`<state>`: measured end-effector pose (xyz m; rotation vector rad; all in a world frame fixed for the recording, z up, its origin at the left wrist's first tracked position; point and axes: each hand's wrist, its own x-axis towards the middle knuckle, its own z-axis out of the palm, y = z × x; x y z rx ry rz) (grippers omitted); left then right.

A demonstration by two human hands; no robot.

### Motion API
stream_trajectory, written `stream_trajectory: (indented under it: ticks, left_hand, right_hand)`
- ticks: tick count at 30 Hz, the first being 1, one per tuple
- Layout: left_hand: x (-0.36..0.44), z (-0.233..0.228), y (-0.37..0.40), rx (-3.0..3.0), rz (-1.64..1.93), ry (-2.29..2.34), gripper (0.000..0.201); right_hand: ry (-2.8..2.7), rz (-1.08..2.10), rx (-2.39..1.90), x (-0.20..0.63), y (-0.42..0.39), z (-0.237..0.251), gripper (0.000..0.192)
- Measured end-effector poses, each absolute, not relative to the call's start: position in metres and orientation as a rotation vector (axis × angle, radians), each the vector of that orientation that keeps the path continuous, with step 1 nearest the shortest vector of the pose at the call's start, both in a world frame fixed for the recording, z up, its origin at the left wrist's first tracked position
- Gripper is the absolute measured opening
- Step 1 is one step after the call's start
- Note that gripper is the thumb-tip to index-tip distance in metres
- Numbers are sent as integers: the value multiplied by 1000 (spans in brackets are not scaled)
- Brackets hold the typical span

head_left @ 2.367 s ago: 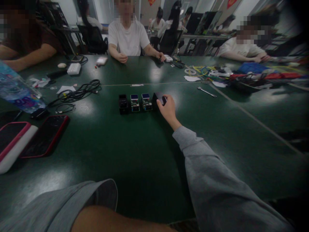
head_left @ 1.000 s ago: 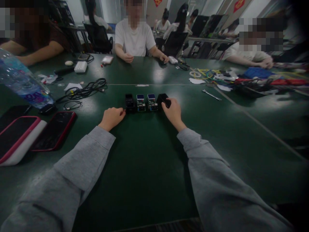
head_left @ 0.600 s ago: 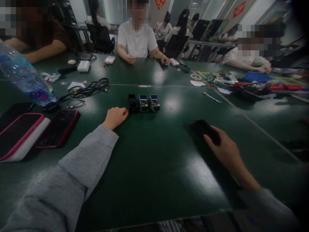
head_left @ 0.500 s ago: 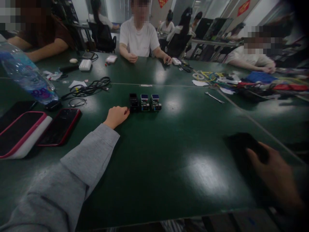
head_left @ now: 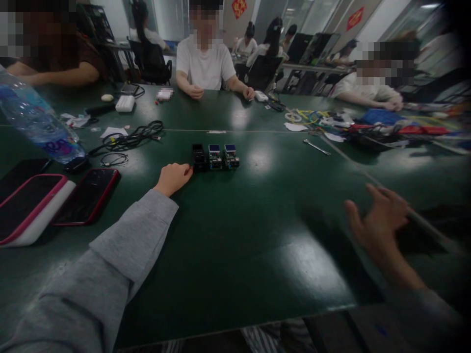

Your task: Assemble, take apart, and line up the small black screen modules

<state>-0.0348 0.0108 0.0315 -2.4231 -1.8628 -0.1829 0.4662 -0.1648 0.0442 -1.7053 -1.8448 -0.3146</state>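
Big dark green table (head_left: 228, 255) takes up pretty much the whole view, with other people sitting along the far side and the left edge. Far right end has a messy pile of cables and tools (head_left: 371, 125), mostly red, yellow and blue stuff. On the near left there's a pink-edged tablet (head_left: 27, 206) lying flat, and right beside it a phone in a red case (head_left: 86, 195), screen dark. Behind those a water bottle (head_left: 35, 125) lies tilted on its side. A bundle of black cable (head_left: 130, 137) sits further in, near a white charger block (head_left: 124, 103). A small wrench (head_left: 316, 147) lies on its own right of centre.

Now the hands. Left hand (head_left: 172, 178), grey sleeve, rests on the table curled into a loose fist, fingertips touching the left end of the row of three small modules (head_left: 215, 157). That row sits mid-table: a black one on the left, then two with little blue screens, all side by side and touching.

Right hand (head_left: 380, 223) is well apart from the row, off by the right edge, blurry, fingers spread wide, holding nothing I can see.
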Motion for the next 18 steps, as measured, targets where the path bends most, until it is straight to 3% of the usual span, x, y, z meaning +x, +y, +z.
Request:
stream_trajectory:
  ticks: [2, 9, 18]
  left_hand:
    - [-35, 32, 11, -2424, -181, -1859, 44]
    - [-36, 32, 12, -2436, -188, -1886, 45]
    - [-35, 32, 12, -2426, -186, -1882, 46]
  right_hand:
    - [-1775, -386, -1693, 415, -130, 36, 61]
    - [-2135, -28, -1359, 259, -9, 19, 45]
    - [-2050, 101, -1308, 251, 20, 13, 31]
